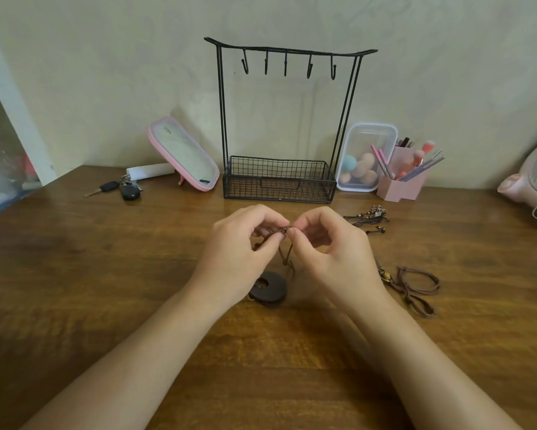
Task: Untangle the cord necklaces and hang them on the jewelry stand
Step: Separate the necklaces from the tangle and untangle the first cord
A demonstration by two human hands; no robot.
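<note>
Hands: left hand (245,243) and right hand (329,246) both pinch the disc-pendant necklace (268,288) by its cord.
Tip: tease loops apart gently; jewelry stand (279,184) stands at twelve o'clock.

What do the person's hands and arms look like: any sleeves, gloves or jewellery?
The left hand and right hand wear no gloves, rings, watch or bracelets that show. No sleeves are in view; both arms are uncovered down to the frame's bottom edge.

pink mirror (183,154) | keys (118,189) | sponge box (366,156) | brush holder (403,181) | wooden table (106,274)
</note>
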